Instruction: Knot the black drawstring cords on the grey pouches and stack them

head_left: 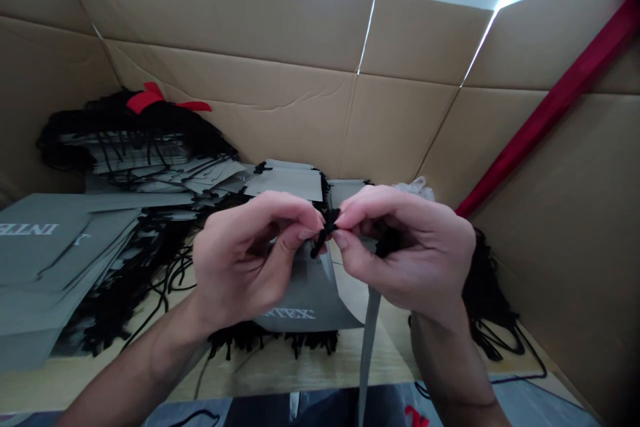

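Hands, left [240, 260] and right [405, 253], both pinching black cord [325, 232] above grey "INTEX"-lettered bag [310, 300].

- The left hand [240, 253] and right hand [405, 247] are meeting at centre above the desk [310, 363], fingertips pinching a cord end [325, 230] between them.
- A bag [310, 293] is hanging directly below the hands.
- A stack of bags [55, 260] is lying on the desk to the left.
- A second pile of bags [150, 160] is sitting behind that stack.
- A bundle of cords [487, 307] is lying to the right.
- Cardboard walls [280, 53] are standing behind and beside everything.
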Available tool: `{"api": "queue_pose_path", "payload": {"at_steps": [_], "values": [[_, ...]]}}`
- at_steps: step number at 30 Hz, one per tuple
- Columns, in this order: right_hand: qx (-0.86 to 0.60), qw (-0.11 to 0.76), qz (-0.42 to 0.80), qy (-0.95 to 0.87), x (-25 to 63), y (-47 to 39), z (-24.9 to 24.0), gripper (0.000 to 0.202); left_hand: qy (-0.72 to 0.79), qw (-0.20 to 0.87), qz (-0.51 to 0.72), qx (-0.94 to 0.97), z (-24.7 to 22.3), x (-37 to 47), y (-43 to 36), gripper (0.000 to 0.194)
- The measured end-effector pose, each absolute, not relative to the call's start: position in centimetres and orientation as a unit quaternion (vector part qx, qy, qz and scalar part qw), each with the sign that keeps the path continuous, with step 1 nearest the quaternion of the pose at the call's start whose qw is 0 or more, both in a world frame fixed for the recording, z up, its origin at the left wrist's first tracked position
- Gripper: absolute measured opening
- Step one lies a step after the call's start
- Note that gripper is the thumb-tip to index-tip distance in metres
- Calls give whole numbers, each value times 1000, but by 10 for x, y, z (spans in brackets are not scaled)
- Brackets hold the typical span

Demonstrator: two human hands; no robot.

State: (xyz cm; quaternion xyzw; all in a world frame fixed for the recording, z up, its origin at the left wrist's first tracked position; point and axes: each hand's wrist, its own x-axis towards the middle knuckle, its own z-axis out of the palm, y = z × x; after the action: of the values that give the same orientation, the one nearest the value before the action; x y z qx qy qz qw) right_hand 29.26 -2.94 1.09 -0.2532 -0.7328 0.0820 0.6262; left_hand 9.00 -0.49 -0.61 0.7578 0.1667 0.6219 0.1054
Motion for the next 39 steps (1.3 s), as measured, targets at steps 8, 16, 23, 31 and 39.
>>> {"api": "queue_pose_path", "payload": {"at_steps": [8, 16, 23, 31, 39], "values": [[-240, 635, 19, -734, 298, -25, 9, 24, 159, 284, 496, 805, 11, 86, -1, 7], [-163, 569, 106, -799, 309, -13, 18, 41, 137, 117, 502, 846, 4, 84, -8, 15], [-168, 568, 160, -790, 303, -9, 15, 32, 160, 69, 461, 870, 6, 86, -13, 20], [-98, 584, 313, -742, 303, -4, 10, 38, 75, 167, 453, 873, 7, 78, -12, 22], [-70, 553, 247, -792, 306, 1, 12, 35, 144, 215, 406, 876, 17, 80, -13, 25]]}}
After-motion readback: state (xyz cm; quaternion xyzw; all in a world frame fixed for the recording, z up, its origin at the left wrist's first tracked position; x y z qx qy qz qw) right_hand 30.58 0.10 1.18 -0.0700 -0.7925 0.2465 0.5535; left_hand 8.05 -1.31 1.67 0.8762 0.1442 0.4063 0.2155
